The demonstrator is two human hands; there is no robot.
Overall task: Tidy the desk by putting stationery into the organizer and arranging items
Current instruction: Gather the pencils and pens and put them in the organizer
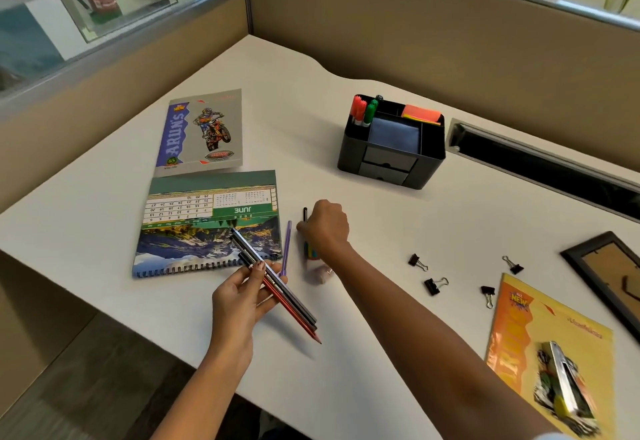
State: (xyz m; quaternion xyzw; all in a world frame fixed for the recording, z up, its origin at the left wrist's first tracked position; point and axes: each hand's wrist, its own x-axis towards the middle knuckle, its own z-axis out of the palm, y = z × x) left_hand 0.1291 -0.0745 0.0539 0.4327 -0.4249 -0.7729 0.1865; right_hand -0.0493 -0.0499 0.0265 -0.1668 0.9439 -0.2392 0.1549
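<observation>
My left hand (239,297) grips a bundle of pencils (273,280), red and black ones, held slantwise above the desk's near edge. My right hand (325,226) is curled down over a black pen (305,214) lying on the desk, fingers closing around it; a multicoloured item (309,252) lies under the wrist. A purple pen (286,249) lies just left of that hand. A pink eraser (320,274) rests below my right wrist. The black organizer (391,148) stands farther back with markers (363,112), sticky notes (420,114) and a blue pad inside.
A spiral calendar (207,228) and a motorbike notebook (201,131) lie at left. Several black binder clips (433,285) are scattered at right, near a yellow notebook (540,342) with a stapler (564,377) on it. A dark picture frame (606,277) sits at the right edge.
</observation>
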